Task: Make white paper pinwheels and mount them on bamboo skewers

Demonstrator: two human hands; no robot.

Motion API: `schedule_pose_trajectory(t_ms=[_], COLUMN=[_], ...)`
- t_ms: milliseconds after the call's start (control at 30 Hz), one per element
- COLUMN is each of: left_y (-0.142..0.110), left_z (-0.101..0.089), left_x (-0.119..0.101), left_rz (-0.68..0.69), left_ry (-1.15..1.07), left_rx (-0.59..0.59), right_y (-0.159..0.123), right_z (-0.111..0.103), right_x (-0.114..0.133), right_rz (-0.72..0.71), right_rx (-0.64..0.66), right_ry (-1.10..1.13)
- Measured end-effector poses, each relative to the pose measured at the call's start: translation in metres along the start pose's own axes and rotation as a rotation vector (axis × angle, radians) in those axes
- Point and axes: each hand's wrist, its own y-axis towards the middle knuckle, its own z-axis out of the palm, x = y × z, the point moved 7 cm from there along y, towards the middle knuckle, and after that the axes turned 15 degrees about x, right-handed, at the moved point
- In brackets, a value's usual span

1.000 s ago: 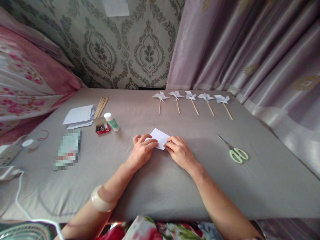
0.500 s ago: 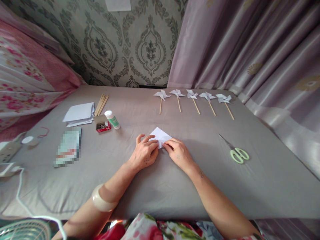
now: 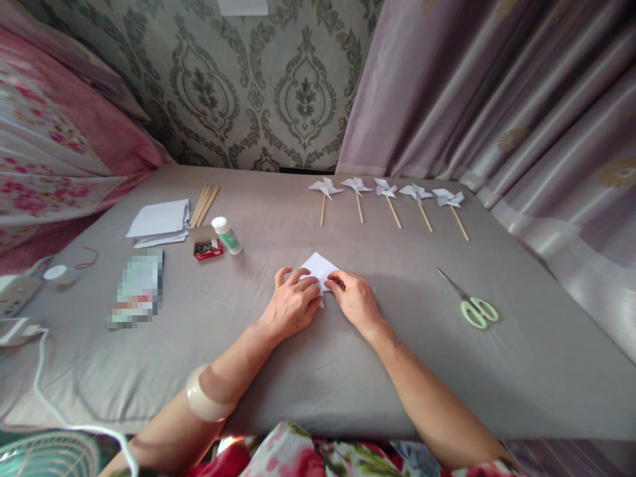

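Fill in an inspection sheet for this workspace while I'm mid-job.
Surface: grey cloth, lightly wrinkled.
Job's things: white paper under the hands; five pinwheels beyond, towards the right; scissors at right, slightly open; sticks, paper stack, red box of small metal pieces and white-capped tube at left.
Clutter: pixelated item, left; unidentifiable.
Hands: left hand on the paper; right hand at its right edge.
Cables: white cable from the power strip, near left edge.
Surroundings: patterned wall, curtain right.

From the scissors, you have bare cloth leftward to the right hand, while the row of pinwheels blocks the far side.
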Motion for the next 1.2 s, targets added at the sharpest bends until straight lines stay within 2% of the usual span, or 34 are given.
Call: schedule_pose_trajectory(t_ms=[367, 1200], left_y=[-0.0013, -0.0006], left_z=[0.0018, 0.0042], left_x=[-0.0039, -0.0086], left_rz=[0.010, 0.036], left_ry=[0.016, 0.049], left_rx=[0.000, 0.035], right_y=[0.0037, 0.0097], right_z=[-0.0012, 0.0032], right_x=[0.0016, -0.0002], right_rz=[0.032, 0.086], right_rx=[-0.039, 0.009], right_ry=[-0.111, -0.152])
